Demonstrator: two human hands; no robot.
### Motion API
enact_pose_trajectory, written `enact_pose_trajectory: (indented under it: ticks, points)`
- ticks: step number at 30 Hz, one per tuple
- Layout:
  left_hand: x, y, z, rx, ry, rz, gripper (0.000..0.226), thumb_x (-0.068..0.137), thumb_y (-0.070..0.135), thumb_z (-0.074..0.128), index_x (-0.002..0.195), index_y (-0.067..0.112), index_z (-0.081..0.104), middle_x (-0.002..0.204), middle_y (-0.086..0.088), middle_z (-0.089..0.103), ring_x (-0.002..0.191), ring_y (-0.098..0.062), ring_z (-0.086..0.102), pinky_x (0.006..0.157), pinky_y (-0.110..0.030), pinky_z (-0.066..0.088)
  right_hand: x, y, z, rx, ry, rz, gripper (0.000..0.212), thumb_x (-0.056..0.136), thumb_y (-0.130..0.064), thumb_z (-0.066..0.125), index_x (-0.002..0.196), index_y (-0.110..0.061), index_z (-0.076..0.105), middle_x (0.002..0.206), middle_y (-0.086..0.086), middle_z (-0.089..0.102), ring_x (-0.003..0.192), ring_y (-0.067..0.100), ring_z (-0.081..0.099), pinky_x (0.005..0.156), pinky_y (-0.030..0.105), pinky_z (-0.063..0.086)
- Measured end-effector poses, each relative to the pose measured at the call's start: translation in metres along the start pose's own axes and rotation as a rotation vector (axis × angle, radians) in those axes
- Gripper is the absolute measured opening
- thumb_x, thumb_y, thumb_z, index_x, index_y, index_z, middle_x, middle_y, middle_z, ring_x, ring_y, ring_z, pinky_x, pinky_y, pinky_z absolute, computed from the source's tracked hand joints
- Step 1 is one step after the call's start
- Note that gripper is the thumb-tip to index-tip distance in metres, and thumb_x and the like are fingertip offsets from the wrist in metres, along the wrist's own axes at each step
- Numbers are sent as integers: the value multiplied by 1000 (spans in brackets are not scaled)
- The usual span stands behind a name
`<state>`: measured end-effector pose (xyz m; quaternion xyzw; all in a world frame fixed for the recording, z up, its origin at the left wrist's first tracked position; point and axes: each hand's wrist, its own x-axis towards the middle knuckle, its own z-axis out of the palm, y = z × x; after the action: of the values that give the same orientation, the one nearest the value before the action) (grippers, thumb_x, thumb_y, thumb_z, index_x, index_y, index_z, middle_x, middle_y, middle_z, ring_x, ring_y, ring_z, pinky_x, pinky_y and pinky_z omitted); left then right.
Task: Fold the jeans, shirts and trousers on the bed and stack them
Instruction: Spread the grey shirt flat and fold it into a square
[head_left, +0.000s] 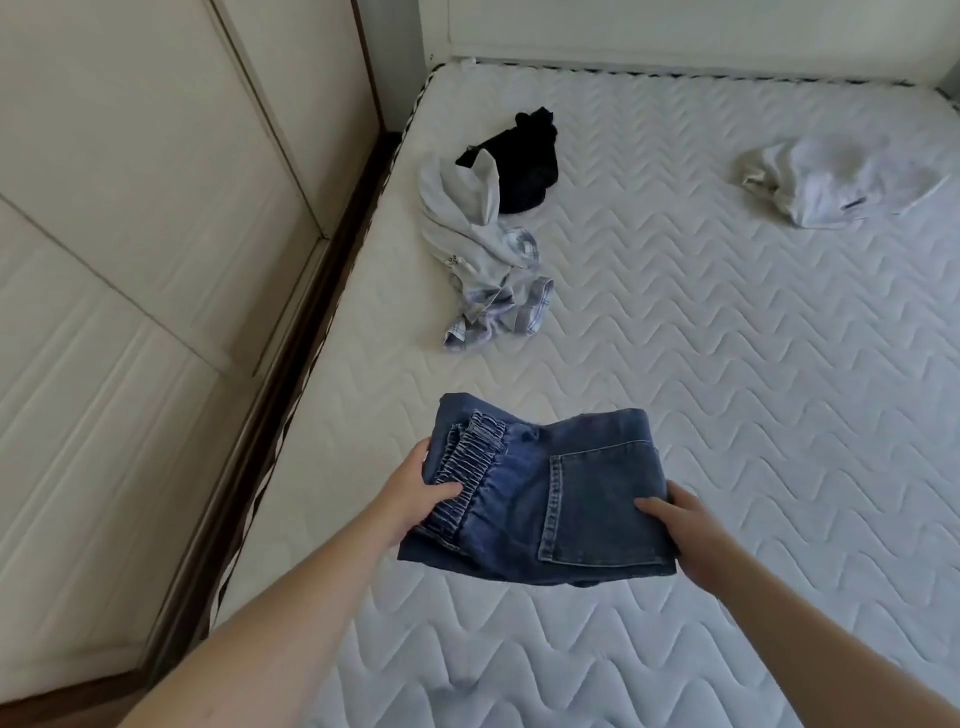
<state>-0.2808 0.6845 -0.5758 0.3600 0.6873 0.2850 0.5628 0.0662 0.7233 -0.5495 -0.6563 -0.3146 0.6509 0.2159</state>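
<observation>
Folded blue jeans (561, 493) hang just above the white quilted mattress (727, 364), held from both sides. My left hand (415, 493) grips the elastic waistband side, thumb on top. My right hand (685, 525) grips the pocket side, thumb on the denim. Farther up the bed on the left lies a crumpled heap: a light grey garment (462, 218), a checked shirt (509, 306) and a black garment (524, 161). A white crumpled garment (841, 182) lies at the far right.
A cream wardrobe (130, 208) with panelled doors stands along the bed's left edge, behind a dark gap. The white headboard (675, 31) runs across the far end.
</observation>
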Motion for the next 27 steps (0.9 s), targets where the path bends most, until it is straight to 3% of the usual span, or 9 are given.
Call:
enact_pose_trajectory:
  ticks: [5, 10, 12, 14, 16, 18, 22, 25, 27]
  points:
    - [110, -15, 2, 1, 111, 43, 64, 81, 14, 78, 133, 32, 44, 117, 10, 66, 99, -6, 65, 83, -28, 51, 120, -21, 16, -98, 116, -71, 28, 92, -9, 57, 117, -21, 61, 108, 6, 70, 96, 30, 67, 77, 44, 58]
    - [192, -59, 14, 324, 273, -3, 72, 84, 35, 74, 144, 22, 35, 127, -2, 58, 118, -25, 56, 98, -39, 45, 222, 4, 30, -260, 208, -53, 24, 88, -4, 57, 109, -15, 60, 103, 10, 68, 94, 32, 64, 88, 53, 54]
    - [204, -91, 21, 709, 396, -32, 82, 86, 63, 56, 150, 24, 24, 139, -7, 46, 129, -28, 44, 101, -44, 40, 253, 24, 33, -333, 238, -9, 19, 83, 3, 53, 99, -5, 59, 96, 20, 67, 93, 40, 63, 85, 54, 53]
    - [212, -121, 26, 875, 466, -27, 88, 84, 81, 22, 154, 28, 15, 156, -7, 26, 144, -25, 23, 110, -49, 27, 273, 35, 34, -387, 251, 35, 16, 81, 2, 53, 97, -2, 58, 94, 24, 67, 92, 42, 63, 83, 52, 52]
    - [221, -141, 30, 884, 466, 11, 90, 81, 81, 1, 156, 31, 6, 164, -2, 4, 151, -19, 1, 119, -49, 7, 284, 31, 36, -466, 271, 69, 26, 81, -3, 57, 107, -3, 56, 104, 23, 64, 94, 39, 61, 84, 49, 53]
    - [229, -153, 32, 914, 493, 48, 84, 83, 76, -2, 156, 33, 2, 165, 2, -5, 151, -16, -8, 121, -46, -3, 294, 21, 41, -568, 346, 63, 52, 81, -7, 59, 131, -9, 46, 124, 20, 54, 106, 40, 56, 87, 45, 49]
    - [232, -161, 32, 929, 522, 72, 74, 89, 65, 5, 155, 33, 2, 165, 2, -1, 151, -15, -4, 121, -47, -2, 317, -16, 73, -664, 446, -144, 79, 87, -12, 53, 154, -28, 14, 153, 11, 24, 135, 37, 34, 112, 51, 31]
    - [233, -162, 32, 947, 498, 52, 70, 89, 63, 3, 153, 34, -6, 164, 3, -7, 150, -14, -9, 121, -48, -2, 334, -44, 109, -706, 508, -133, 77, 88, -13, 48, 155, -28, 11, 161, 7, 10, 146, 32, 14, 120, 49, 11]
    - [234, -162, 31, 960, 494, 40, 71, 90, 62, 4, 154, 32, -2, 165, 1, -4, 151, -15, -7, 121, -49, 0, 342, -57, 131, -813, 481, -284, 80, 87, -9, 48, 155, -26, 11, 163, 5, 7, 150, 24, 4, 121, 44, 0]
